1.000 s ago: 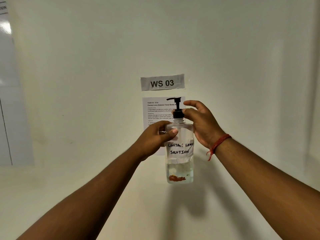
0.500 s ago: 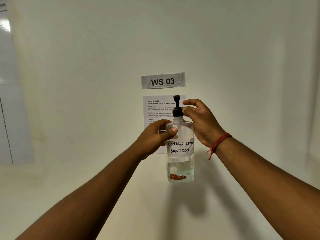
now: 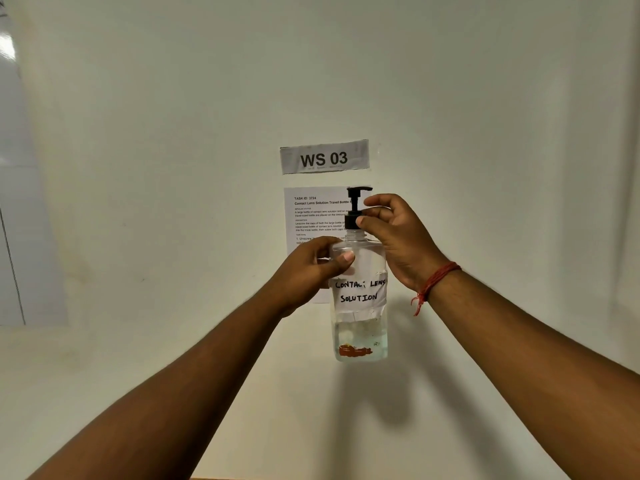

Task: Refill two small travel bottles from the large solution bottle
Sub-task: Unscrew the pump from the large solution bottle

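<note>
Steadying the large solution bottle upright with left hand wrapped round its shoulder, right hand pinching the pump collar, likely to unscrew it.

Pale wall; "WS 03" label above printed task sheet; glossy panel at left edge.

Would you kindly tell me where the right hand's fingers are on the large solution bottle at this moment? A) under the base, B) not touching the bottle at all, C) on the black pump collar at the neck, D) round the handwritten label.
C: the right hand pinches the black pump collar atop the large solution bottle, while the left hand grips the bottle's shoulder.
</note>
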